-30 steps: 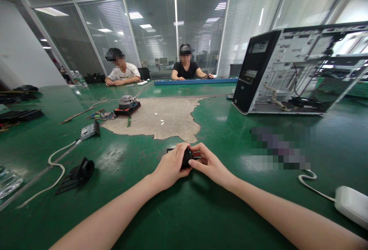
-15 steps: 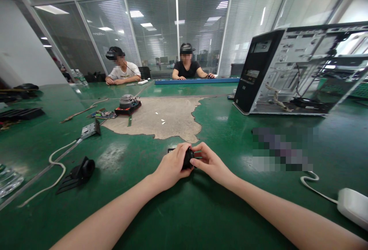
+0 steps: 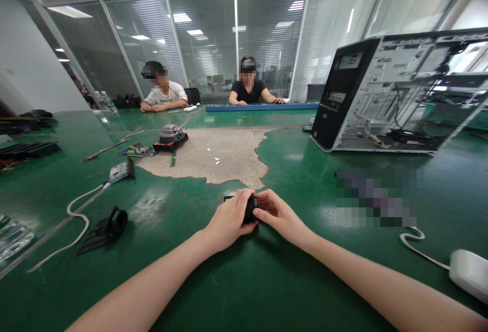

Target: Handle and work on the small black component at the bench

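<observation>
Very little is changing: the two hands are staying around the same black part (image 3: 249,211), at the near middle of the counter (image 3: 229,296). The left hand (image 3: 227,217) is wrapping it, and its grip is closing on the left side. The right hand (image 3: 281,217) is pinching the right end between thumb and fingers. A black bracket (image 3: 110,226) is lying near left. At far right, the case (image 3: 331,99) is showing a round "hp" logo (image 3: 324,116); the smaller label below is remaining unreadable.
</observation>
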The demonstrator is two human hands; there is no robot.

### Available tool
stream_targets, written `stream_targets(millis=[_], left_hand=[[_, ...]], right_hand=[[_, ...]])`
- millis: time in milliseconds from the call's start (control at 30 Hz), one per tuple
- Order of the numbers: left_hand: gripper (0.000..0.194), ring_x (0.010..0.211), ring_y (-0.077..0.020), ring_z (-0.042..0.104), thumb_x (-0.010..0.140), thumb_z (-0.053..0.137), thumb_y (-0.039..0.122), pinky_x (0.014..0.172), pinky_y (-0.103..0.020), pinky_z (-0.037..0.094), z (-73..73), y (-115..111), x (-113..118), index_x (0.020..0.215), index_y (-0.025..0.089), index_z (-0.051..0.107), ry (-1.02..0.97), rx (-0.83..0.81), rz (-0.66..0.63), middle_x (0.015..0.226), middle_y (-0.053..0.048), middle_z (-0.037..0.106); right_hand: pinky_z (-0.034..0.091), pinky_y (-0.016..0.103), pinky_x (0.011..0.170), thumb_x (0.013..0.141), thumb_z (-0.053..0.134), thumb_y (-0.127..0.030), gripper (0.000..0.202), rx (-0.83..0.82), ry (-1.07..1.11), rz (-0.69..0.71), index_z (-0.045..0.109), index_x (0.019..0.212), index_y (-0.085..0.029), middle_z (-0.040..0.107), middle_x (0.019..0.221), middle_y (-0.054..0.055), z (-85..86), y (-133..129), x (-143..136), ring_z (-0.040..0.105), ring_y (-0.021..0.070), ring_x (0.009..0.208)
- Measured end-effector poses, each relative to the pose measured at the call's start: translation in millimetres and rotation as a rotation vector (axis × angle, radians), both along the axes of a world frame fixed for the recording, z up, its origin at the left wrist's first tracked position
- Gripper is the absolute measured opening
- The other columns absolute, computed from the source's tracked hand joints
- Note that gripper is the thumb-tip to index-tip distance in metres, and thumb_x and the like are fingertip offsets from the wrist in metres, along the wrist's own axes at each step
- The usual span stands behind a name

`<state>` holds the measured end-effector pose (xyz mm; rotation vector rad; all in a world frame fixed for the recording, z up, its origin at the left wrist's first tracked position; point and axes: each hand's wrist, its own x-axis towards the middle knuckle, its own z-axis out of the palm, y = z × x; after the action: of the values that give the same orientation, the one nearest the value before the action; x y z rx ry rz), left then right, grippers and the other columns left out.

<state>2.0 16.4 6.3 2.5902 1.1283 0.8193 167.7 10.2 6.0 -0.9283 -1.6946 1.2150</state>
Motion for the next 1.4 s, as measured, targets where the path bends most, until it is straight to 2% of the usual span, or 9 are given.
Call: stream_targets(millis=[200, 500, 667, 833, 1000, 1200, 1400], left_hand=[[0.061, 0.101, -0.0232, 0.048, 0.068, 0.057, 0.019, 0.081, -0.040, 0.044, -0.3, -0.6, -0.7, 0.119, 0.022, 0.024, -0.002, 0.005, -0.007, 0.117, -0.009, 0.041], [0.061, 0.102, -0.0235, 0.047, 0.068, 0.057, 0.020, 0.080, -0.040, 0.044, 0.8, -0.9, 0.4, 0.119, 0.023, 0.024, -0.004, -0.012, 0.003, 0.117, -0.009, 0.040], [0.061, 0.101, -0.0233, 0.048, 0.068, 0.057, 0.019, 0.080, -0.040, 0.044, -0.4, -0.4, 0.4, 0.119, 0.022, 0.024, -0.003, -0.002, 0.004, 0.117, -0.009, 0.040], [0.060, 0.100, -0.0224, 0.049, 0.068, 0.058, 0.019, 0.080, -0.038, 0.044, 0.7, -0.4, 0.7, 0.117, 0.021, 0.025, -0.001, 0.005, 0.000, 0.116, -0.009, 0.041], [0.061, 0.102, -0.0230, 0.047, 0.068, 0.058, 0.020, 0.081, -0.039, 0.044, 1.8, -1.3, 0.5, 0.119, 0.021, 0.024, 0.015, 0.004, 0.006, 0.118, -0.009, 0.041], [0.060, 0.099, -0.0228, 0.049, 0.067, 0.057, 0.018, 0.079, -0.038, 0.045, 1.1, -1.6, 0.0, 0.118, 0.022, 0.025, 0.015, 0.009, 0.000, 0.117, -0.008, 0.041], [0.060, 0.100, -0.0230, 0.048, 0.068, 0.057, 0.019, 0.080, -0.039, 0.044, 2.0, -1.9, 0.7, 0.118, 0.022, 0.025, 0.000, 0.008, -0.008, 0.117, -0.009, 0.041]], right_hand=[[0.047, 0.030, 0.074, 0.077, 0.054, -0.027, 0.015, 0.009, 0.037, 0.019, 0.047, 0.088, -0.021, 0.053, 0.089, 0.001, -0.5, 0.2, 3.3, 0.054, 0.0151, 0.088], [0.047, 0.032, 0.076, 0.075, 0.055, -0.029, 0.025, -0.029, -0.008, -0.038, 0.046, 0.097, -0.020, 0.053, 0.094, 0.003, 1.5, -1.3, 0.3, 0.054, 0.0160, 0.089], [0.047, 0.030, 0.077, 0.075, 0.056, -0.028, 0.021, 0.024, 0.029, 0.027, 0.047, 0.093, -0.022, 0.053, 0.094, 0.002, 2.1, -1.8, 2.6, 0.052, 0.0161, 0.094], [0.048, 0.029, 0.073, 0.076, 0.054, -0.031, 0.017, -0.006, 0.057, 0.005, 0.046, 0.086, -0.021, 0.053, 0.089, 0.001, 0.1, -1.1, 1.7, 0.053, 0.0148, 0.087], [0.046, 0.033, 0.076, 0.075, 0.055, -0.033, 0.023, -0.031, 0.008, -0.037, 0.046, 0.091, -0.020, 0.053, 0.090, 0.002, 1.8, 0.2, -0.9, 0.054, 0.0161, 0.088], [0.046, 0.029, 0.076, 0.074, 0.057, -0.029, 0.021, 0.016, 0.026, 0.030, 0.046, 0.090, -0.021, 0.052, 0.091, 0.001, 4.0, -2.4, 2.2, 0.052, 0.0161, 0.092], [0.048, 0.030, 0.073, 0.076, 0.054, -0.030, 0.018, -0.008, 0.045, -0.007, 0.046, 0.089, -0.021, 0.053, 0.088, 0.001, -1.0, -1.1, 1.9, 0.054, 0.0147, 0.086]])
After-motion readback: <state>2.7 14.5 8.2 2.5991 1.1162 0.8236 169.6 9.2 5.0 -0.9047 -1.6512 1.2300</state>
